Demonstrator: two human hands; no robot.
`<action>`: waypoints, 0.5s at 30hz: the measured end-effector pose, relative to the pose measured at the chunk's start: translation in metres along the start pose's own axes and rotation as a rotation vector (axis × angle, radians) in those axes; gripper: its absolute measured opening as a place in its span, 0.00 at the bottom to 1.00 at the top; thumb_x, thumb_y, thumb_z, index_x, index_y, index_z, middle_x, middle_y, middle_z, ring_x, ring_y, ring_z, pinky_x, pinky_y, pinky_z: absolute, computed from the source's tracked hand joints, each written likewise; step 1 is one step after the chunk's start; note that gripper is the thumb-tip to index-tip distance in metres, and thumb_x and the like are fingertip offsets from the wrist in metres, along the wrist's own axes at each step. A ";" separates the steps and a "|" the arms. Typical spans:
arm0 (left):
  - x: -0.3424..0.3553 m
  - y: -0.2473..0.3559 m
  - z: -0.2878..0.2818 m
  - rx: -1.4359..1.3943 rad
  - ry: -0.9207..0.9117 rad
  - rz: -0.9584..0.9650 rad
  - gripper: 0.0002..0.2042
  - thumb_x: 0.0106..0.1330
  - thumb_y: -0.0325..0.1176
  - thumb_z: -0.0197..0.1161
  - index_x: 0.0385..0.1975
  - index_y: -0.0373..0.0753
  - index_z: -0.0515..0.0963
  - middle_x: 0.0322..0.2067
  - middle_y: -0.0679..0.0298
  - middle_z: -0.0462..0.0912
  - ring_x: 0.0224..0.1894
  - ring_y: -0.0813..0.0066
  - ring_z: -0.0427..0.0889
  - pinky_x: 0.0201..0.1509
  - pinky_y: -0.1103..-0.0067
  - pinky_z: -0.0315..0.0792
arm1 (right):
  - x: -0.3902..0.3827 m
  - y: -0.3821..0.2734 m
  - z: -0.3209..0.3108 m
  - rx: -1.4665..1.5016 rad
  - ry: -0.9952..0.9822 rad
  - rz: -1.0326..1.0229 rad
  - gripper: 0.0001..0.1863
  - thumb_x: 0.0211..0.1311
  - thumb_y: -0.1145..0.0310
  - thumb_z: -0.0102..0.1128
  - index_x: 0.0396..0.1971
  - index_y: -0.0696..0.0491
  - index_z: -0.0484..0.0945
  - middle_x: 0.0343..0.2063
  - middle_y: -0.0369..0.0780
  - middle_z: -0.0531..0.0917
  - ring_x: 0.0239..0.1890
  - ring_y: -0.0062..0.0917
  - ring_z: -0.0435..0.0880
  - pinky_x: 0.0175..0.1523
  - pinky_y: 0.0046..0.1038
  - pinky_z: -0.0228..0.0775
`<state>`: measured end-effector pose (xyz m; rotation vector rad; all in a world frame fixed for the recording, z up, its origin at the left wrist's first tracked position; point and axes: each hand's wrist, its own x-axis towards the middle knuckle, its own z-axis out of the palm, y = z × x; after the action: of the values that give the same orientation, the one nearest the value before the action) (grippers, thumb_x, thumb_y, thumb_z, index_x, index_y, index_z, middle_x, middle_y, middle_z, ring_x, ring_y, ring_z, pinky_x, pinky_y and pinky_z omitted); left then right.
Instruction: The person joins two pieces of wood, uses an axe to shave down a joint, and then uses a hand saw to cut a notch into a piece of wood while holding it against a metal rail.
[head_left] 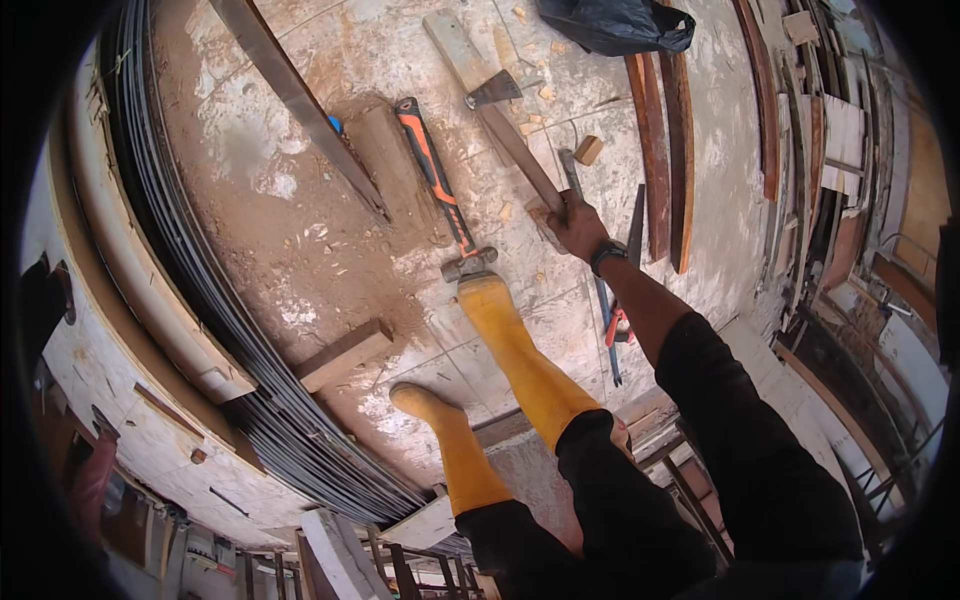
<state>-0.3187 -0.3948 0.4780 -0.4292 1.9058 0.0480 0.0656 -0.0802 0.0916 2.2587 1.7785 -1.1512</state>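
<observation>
from far off, i have the right hand closed round the wooden handle of an axe; the axe's dark head is right by the end of a pale wood block; the left hand is out of my sight, so i cannot tell if it is open or closed; a big hammer lies on the dirty floor, its head just by a yellow boot; grey rods run along the left.
</observation>
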 end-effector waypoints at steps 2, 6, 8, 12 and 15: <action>0.011 0.000 0.005 0.007 -0.003 -0.005 0.25 0.67 0.31 0.62 0.63 0.34 0.67 0.45 0.55 0.80 0.49 0.67 0.81 0.48 0.74 0.80 | 0.012 0.022 0.005 -0.012 0.069 -0.020 0.20 0.63 0.63 0.59 0.50 0.59 0.72 0.40 0.58 0.82 0.44 0.54 0.83 0.49 0.48 0.76; 0.032 0.002 0.011 0.017 0.000 -0.007 0.25 0.65 0.31 0.64 0.61 0.33 0.67 0.44 0.55 0.81 0.47 0.67 0.82 0.47 0.74 0.80 | 0.024 0.058 0.025 -0.077 0.117 -0.045 0.19 0.63 0.65 0.59 0.50 0.59 0.72 0.42 0.58 0.81 0.44 0.54 0.82 0.49 0.49 0.76; 0.038 0.002 0.013 0.014 0.004 -0.008 0.26 0.64 0.30 0.65 0.61 0.33 0.68 0.44 0.56 0.81 0.47 0.68 0.82 0.47 0.74 0.80 | 0.023 0.065 0.036 -0.113 0.121 -0.032 0.19 0.63 0.66 0.59 0.50 0.59 0.72 0.42 0.57 0.82 0.43 0.54 0.83 0.49 0.49 0.77; 0.052 0.002 0.018 0.020 -0.007 -0.005 0.26 0.62 0.30 0.67 0.60 0.33 0.68 0.43 0.56 0.81 0.46 0.68 0.82 0.47 0.74 0.80 | 0.014 0.064 0.049 -0.036 0.231 0.022 0.19 0.63 0.67 0.58 0.52 0.57 0.73 0.47 0.54 0.80 0.49 0.52 0.80 0.53 0.47 0.75; 0.063 0.004 0.023 0.028 -0.020 0.002 0.27 0.60 0.29 0.69 0.59 0.32 0.69 0.42 0.57 0.82 0.45 0.69 0.83 0.46 0.74 0.80 | -0.009 0.074 0.053 -0.044 0.431 0.008 0.20 0.63 0.71 0.56 0.55 0.56 0.73 0.50 0.52 0.77 0.53 0.50 0.75 0.58 0.45 0.70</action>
<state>-0.3185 -0.4022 0.4115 -0.4060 1.8848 0.0266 0.1005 -0.1372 0.0295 2.6344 1.8956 -0.6461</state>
